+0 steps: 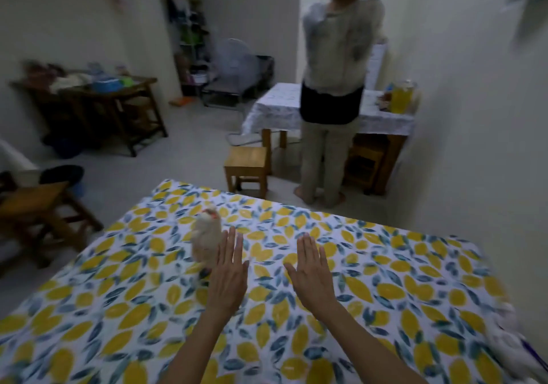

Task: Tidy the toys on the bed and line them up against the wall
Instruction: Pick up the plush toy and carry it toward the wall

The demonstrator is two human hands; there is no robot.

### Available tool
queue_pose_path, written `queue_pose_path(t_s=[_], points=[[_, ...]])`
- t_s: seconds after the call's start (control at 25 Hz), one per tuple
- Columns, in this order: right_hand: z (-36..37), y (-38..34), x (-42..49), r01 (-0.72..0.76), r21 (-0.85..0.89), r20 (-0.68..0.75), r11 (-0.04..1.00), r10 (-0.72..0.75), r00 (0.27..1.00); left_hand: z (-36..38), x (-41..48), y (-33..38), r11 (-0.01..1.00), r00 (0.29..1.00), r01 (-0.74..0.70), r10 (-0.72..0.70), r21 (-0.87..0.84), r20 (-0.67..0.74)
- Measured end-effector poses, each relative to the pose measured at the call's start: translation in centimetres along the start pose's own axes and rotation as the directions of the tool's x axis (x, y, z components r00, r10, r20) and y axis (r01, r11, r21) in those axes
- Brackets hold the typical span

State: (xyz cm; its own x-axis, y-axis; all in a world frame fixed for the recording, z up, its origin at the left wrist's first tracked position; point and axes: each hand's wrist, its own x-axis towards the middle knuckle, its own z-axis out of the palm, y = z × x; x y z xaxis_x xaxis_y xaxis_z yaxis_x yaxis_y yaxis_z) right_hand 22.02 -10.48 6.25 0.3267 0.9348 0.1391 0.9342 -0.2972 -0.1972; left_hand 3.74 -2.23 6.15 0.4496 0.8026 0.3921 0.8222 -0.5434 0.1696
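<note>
Our two bare forearms reached out from the bottom edge over the bed (pixel 385 265), whose sheet was a smooth white cotton-like cloth printed with yellow lemon shapes and blue-grey leaves. We held the left hand (pixel 227 277) flat, palm down, fingers straight and close together, the thumb out a little to the right. We held the right hand (pixel 311 274) the same way, flat and palm down, fingers together, thumb spread towards the left hand. Neither hand gripped anything, and the two were near each other but apart.

Just beside the left hand's fingertips, on its left, stood a small plush toy (pixel 206 237), pale cream and fuzzy, rounded, upright, with an orange-red mark near its top. It sat on the sheet towards the far left part of the bed, well apart from the wall (pixel 474 117) on the right. We could not tell whether the fingers touched it. At the bed's right edge lay something white and blurred (pixel 513 342); we could not make out what it was.

Beyond the bed stood a square wooden stool (pixel 246 167) and a person (pixel 332 93) with their back to us, facing a desk (pixel 278 111) covered with a pale patterned cloth.
</note>
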Motion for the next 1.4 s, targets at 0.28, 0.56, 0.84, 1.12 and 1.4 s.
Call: queue_pose_path(t_s=[0.28, 0.56, 0.84, 1.12, 1.4], points=[[1.2, -13.6, 3.7, 0.181, 0.251, 0.048, 0.951, -0.199, 0.979, -0.6, -3.0, -11.9, 0.951, 0.967, 0.245, -0.225, -0.186, 0.122], [2.9, -18.8, 9.1, -0.072, 0.621, 0.172, 0.78, -0.046, 0.984, 3.1, 0.7, -15.6, 0.856, 0.925, 0.252, -0.075, -0.452, 0.373], [3.6, -20.4, 12.6, -0.251, 0.764, 0.164, 0.595, 0.196, 0.967, 3.9, 5.4, -17.5, 0.757, 0.897, 0.273, 0.023, -0.594, 0.442], [1.0, -12.5, 10.4, -0.311, 0.809, 0.037, 0.498, 0.485, 0.874, 4.4, 9.3, -9.3, 0.734, 0.884, 0.117, 0.23, -0.668, 0.407], [-6.5, 8.9, 3.9, -0.436, 0.73, -0.169, 0.526, 0.758, 0.63, 7.3, 12.3, 16.0, 0.688, 0.756, -0.066, 0.508, -0.723, 0.414]])
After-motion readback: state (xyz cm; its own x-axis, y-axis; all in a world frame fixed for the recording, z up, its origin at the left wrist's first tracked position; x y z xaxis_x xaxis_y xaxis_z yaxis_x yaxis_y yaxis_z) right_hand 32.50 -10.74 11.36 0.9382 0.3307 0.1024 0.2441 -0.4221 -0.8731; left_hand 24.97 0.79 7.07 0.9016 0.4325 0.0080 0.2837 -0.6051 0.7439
